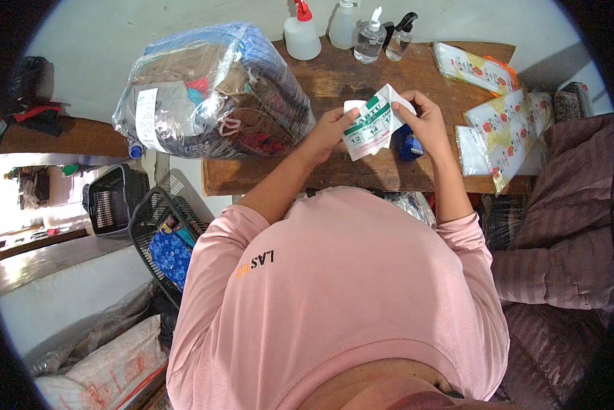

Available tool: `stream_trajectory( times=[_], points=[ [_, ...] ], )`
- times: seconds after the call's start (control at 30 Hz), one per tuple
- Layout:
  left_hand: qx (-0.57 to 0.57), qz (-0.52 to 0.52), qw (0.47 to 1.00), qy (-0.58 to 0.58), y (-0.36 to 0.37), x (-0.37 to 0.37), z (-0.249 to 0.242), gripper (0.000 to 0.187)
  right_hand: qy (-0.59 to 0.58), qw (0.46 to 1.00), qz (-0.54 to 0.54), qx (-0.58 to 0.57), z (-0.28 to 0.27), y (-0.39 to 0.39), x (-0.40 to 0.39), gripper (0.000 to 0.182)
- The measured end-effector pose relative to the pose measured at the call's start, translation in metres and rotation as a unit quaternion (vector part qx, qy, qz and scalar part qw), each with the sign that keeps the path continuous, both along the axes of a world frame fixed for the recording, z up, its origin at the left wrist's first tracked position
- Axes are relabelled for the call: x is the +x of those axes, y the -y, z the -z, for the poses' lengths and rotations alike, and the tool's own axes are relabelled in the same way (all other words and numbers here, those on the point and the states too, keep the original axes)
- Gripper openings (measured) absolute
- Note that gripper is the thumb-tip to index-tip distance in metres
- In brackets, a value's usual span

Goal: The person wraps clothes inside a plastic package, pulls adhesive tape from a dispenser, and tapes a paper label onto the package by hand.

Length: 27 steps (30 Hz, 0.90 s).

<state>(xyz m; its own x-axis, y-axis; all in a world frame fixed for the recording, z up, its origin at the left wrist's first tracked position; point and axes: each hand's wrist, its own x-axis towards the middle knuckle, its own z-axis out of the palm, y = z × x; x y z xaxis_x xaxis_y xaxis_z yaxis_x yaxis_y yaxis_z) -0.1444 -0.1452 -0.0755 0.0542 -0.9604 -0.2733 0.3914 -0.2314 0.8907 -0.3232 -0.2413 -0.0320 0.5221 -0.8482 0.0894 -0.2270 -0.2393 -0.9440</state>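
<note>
White paper slips [373,131] with green and red print and the numbers 12 and 14 are held above the wooden table, fanned slightly over each other. My left hand [333,131] is closed on their left edge, thumb on top. At the upper right corner, my right hand [424,121] pinches the slips between thumb and fingers. Just below my right hand a small dark blue object [409,146] stands on the table, partly hidden by the hand and paper. A clear plastic bag of folded clothes [211,89] with a white printed label [147,119] lies left of my left hand.
Several bottles, one a spray bottle with a red top [302,35], line the back of the wooden table [327,78]. Flower-printed plastic packaging [501,133] lies at right, beside dark striped bedding [560,239]. A black basket with blue cloth [167,236] is at left.
</note>
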Motion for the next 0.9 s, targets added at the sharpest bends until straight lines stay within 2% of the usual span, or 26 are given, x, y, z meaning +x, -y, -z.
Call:
stream_trajectory(
  times=[0.13,0.17,0.23,0.33,0.43,0.53,0.6,0.7,0.8,0.87,0.9],
  points=[
    [0.008,-0.016,0.999,-0.028,0.003,0.003,0.016,0.029,-0.066,0.997,0.028,-0.03,-0.009,-0.004,0.0,0.026],
    [-0.005,-0.019,0.999,-0.033,0.004,0.005,0.023,0.03,-0.049,0.997,0.039,-0.043,-0.012,-0.006,0.002,0.028],
    [-0.016,-0.027,0.999,-0.029,0.003,0.004,0.018,0.034,-0.014,0.996,0.059,-0.068,-0.017,-0.011,0.006,0.034],
    [-0.002,-0.037,0.999,-0.015,0.001,-0.003,0.003,0.042,-0.041,0.994,0.044,-0.093,-0.005,-0.006,0.002,0.04],
    [0.008,-0.042,0.998,-0.05,-0.001,-0.003,-0.001,0.045,0.02,0.998,0.043,-0.036,0.016,0.0,-0.002,0.042],
    [0.015,-0.041,0.992,-0.114,-0.003,0.0,-0.002,0.045,0.062,0.992,0.092,0.053,0.032,-0.003,-0.004,0.04],
    [0.048,-0.026,0.987,-0.154,-0.005,0.0,-0.011,0.045,0.071,0.99,0.102,0.068,0.038,-0.011,-0.002,0.039],
    [0.041,-0.068,0.979,-0.185,-0.007,-0.009,-0.018,0.038,0.066,0.99,0.101,0.067,0.057,-0.015,-0.001,0.039],
    [-0.072,-0.052,0.996,0.015,-0.005,-0.009,0.004,0.038,0.064,0.992,0.099,0.042,0.067,-0.019,0.0,0.04],
    [-0.056,-0.056,0.997,-0.011,-0.003,-0.006,0.012,0.039,0.049,0.993,0.104,0.029,0.057,-0.025,0.001,0.041],
    [-0.048,-0.058,0.997,-0.023,-0.002,-0.005,0.013,0.039,0.007,0.991,0.117,-0.071,0.048,-0.026,0.002,0.041]
  ],
)
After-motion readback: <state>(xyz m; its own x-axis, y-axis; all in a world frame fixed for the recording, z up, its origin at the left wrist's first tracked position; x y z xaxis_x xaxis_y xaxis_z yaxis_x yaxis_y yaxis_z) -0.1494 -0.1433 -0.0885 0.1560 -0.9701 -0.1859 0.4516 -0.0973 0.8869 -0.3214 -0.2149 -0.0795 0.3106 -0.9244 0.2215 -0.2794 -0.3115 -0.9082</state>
